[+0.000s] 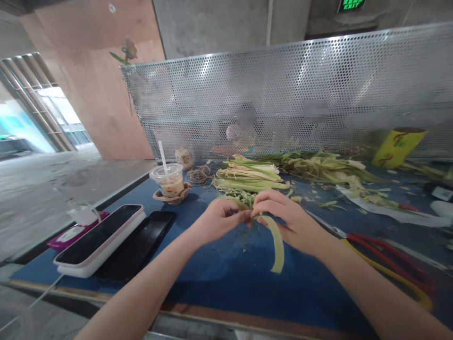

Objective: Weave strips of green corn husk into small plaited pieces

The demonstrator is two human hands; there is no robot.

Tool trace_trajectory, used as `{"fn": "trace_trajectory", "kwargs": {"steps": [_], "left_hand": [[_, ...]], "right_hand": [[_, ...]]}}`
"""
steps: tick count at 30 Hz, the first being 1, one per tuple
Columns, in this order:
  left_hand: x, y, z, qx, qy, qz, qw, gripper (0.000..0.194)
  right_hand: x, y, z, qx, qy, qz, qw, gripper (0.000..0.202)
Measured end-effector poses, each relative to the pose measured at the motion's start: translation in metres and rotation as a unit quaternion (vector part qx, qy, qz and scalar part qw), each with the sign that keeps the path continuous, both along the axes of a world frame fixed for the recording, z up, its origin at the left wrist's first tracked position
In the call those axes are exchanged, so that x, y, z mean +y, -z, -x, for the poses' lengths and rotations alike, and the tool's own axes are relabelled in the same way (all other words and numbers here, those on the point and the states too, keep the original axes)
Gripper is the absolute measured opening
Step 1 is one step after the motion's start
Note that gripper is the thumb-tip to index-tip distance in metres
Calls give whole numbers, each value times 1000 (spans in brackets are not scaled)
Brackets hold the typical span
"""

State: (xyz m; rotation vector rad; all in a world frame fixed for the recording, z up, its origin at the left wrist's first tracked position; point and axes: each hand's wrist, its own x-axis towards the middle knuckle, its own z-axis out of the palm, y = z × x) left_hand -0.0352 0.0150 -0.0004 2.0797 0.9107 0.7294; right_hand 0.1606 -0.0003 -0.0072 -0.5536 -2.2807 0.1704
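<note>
My left hand and my right hand meet over the blue table, both pinching a pale green corn husk strip that curves down from my fingers onto the table. Frayed green fibres hang between my fingertips. Just beyond my hands lies a stack of flat husk strips.
Two phones lie at the left, near a plastic cup with a straw and a coil of twine. Red-handled scissors lie to the right. Loose husks and a yellow roll sit before a perforated metal screen.
</note>
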Motion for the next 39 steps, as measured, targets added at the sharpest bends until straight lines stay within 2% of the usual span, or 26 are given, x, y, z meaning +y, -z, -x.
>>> {"fn": "trace_trajectory", "kwargs": {"steps": [4,8,13,19,23,32,36,39], "left_hand": [[-1,2,-1,-32,-24,22,999,28],[-1,5,-4,-77,-43,98,991,28],[-3,4,-5,-99,-80,92,988,30],[-4,3,-3,-81,-86,75,990,32],[-4,4,-4,-78,-122,52,988,30],[-6,0,-7,-77,-200,-11,977,30],[-3,2,-6,-85,-201,-1,976,28],[-2,5,-6,-112,-194,36,974,29]], "right_hand": [[1,1,-1,5,30,-37,999,21],[1,5,0,0,32,-31,999,22],[2,8,4,42,21,37,998,22],[4,13,8,141,-14,191,971,15],[4,15,13,159,19,198,967,15],[7,19,24,272,-30,295,915,14],[9,20,24,294,-60,327,896,13],[8,21,27,321,-79,361,872,13]]}}
